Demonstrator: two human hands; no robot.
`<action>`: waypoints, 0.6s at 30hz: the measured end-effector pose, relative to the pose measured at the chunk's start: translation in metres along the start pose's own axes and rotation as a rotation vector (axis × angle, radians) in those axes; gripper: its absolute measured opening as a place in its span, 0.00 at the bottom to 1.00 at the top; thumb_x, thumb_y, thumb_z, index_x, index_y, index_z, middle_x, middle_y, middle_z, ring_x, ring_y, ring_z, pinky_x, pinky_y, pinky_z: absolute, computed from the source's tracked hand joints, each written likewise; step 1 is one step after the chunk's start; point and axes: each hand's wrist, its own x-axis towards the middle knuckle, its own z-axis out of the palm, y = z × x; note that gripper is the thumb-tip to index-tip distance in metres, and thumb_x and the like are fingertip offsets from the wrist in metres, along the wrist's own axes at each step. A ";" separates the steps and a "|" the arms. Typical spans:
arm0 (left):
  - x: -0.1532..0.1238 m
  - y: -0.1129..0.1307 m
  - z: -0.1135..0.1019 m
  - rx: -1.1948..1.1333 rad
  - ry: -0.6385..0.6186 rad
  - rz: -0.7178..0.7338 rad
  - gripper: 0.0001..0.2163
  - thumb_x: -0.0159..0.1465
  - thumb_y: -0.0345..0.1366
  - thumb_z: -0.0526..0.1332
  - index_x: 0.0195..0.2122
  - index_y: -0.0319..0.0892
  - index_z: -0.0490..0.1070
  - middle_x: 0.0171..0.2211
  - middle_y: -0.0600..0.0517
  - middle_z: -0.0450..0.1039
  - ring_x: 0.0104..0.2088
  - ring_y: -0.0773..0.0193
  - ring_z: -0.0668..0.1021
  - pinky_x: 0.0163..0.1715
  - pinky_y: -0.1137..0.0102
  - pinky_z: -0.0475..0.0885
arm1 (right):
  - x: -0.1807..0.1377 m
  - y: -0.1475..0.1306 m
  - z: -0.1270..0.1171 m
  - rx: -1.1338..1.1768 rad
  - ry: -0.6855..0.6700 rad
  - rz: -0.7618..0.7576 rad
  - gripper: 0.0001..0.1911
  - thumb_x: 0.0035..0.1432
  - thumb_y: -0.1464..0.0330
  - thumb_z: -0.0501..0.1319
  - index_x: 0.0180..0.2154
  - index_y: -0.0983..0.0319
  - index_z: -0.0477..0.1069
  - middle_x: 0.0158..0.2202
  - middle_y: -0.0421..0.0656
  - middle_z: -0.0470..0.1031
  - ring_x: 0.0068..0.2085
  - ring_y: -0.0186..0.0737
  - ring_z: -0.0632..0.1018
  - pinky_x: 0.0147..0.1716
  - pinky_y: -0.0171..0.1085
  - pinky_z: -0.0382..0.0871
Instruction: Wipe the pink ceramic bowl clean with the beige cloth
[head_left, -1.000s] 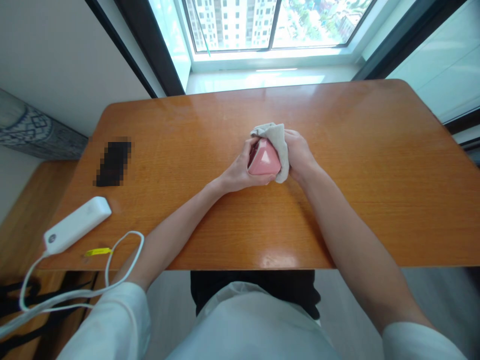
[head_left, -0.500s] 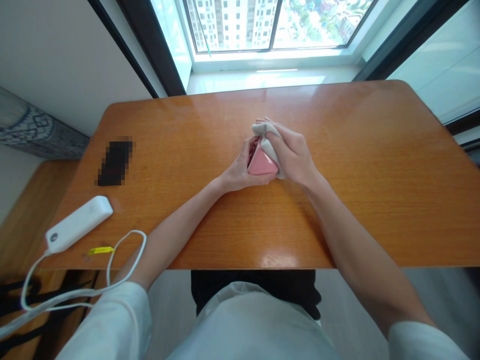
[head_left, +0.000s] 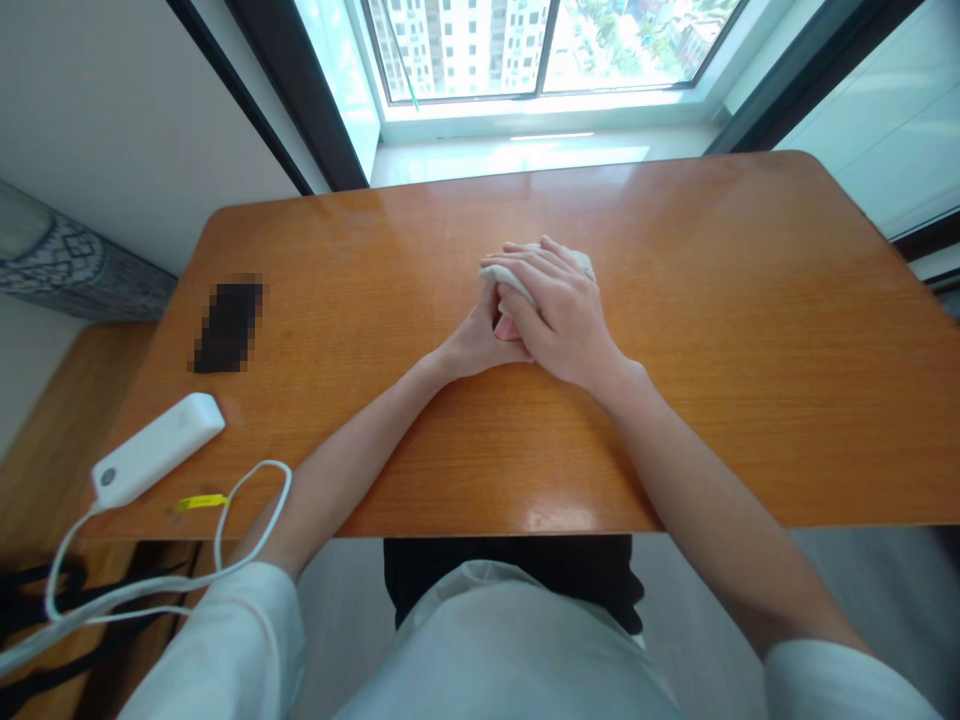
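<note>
Both hands meet at the middle of the wooden table (head_left: 720, 300). My left hand (head_left: 476, 345) is closed round a small pink object (head_left: 507, 327), of which only a sliver shows. My right hand (head_left: 559, 310) lies over the top of it with fingers pressed on a beige cloth (head_left: 501, 275), which peeks out at the fingertips and beyond the knuckles. The cloth sits between my right palm and the pink object.
A black item (head_left: 227, 325), blurred out, lies on the table's left part. A white power bank (head_left: 156, 448) with a white cable (head_left: 225, 520) rests at the left front corner. A window sill and window lie beyond the far edge.
My right hand has moved leftward with the cloth, from beside the pink object to over its top, and now covers nearly all of it. My left hand has kept its hold.
</note>
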 end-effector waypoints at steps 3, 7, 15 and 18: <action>0.002 0.018 -0.005 -0.157 -0.030 -0.050 0.50 0.64 0.59 0.79 0.77 0.51 0.51 0.73 0.36 0.67 0.71 0.36 0.77 0.67 0.39 0.82 | 0.003 0.014 -0.002 0.225 0.040 0.178 0.25 0.82 0.46 0.54 0.54 0.50 0.86 0.55 0.43 0.90 0.61 0.56 0.87 0.70 0.59 0.77; 0.003 0.036 -0.007 -0.225 -0.029 -0.114 0.50 0.61 0.59 0.82 0.75 0.53 0.55 0.72 0.39 0.66 0.72 0.36 0.76 0.68 0.38 0.81 | 0.002 0.044 0.003 0.550 0.070 0.393 0.29 0.76 0.38 0.59 0.47 0.52 0.87 0.45 0.42 0.89 0.48 0.49 0.86 0.59 0.50 0.82; 0.002 0.038 -0.010 -0.151 -0.047 -0.076 0.48 0.62 0.62 0.80 0.73 0.54 0.56 0.70 0.41 0.68 0.67 0.43 0.78 0.68 0.44 0.81 | -0.003 0.069 0.015 0.830 0.042 0.519 0.26 0.67 0.39 0.67 0.49 0.52 0.85 0.53 0.42 0.89 0.54 0.50 0.85 0.61 0.49 0.83; 0.001 0.037 -0.011 -0.086 -0.056 0.007 0.48 0.64 0.63 0.78 0.76 0.56 0.54 0.72 0.41 0.66 0.69 0.42 0.77 0.70 0.43 0.79 | -0.005 0.068 0.015 0.787 0.021 0.490 0.30 0.67 0.37 0.64 0.56 0.52 0.81 0.55 0.45 0.89 0.53 0.53 0.87 0.59 0.53 0.85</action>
